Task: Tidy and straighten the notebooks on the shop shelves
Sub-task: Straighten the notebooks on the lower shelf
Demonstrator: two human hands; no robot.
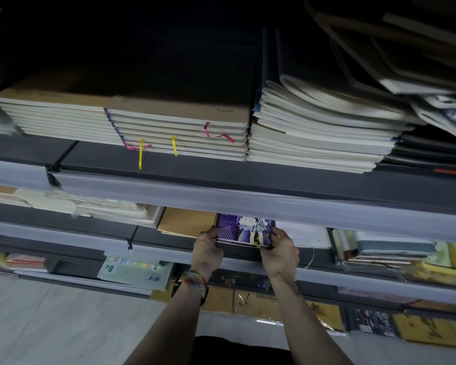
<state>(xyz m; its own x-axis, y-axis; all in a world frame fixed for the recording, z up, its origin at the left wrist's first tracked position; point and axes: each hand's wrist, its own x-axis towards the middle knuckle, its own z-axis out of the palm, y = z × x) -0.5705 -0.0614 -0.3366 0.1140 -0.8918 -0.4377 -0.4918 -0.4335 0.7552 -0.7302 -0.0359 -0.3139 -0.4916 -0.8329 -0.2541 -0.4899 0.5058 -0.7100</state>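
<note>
Hands — left hand (207, 246) and right hand (282, 250) — are clamping the purple notebook (244, 230) by its near corners at the front of the middle shelf (153, 237), just beside a brown notebook (186, 222); it is appearing light, stiff and glossy, likely slippery, favouring edge holds.

Purple illustrated notebook (244, 231); tan notebooks (179, 111) trailing yellow and pink ribbons.
</note>
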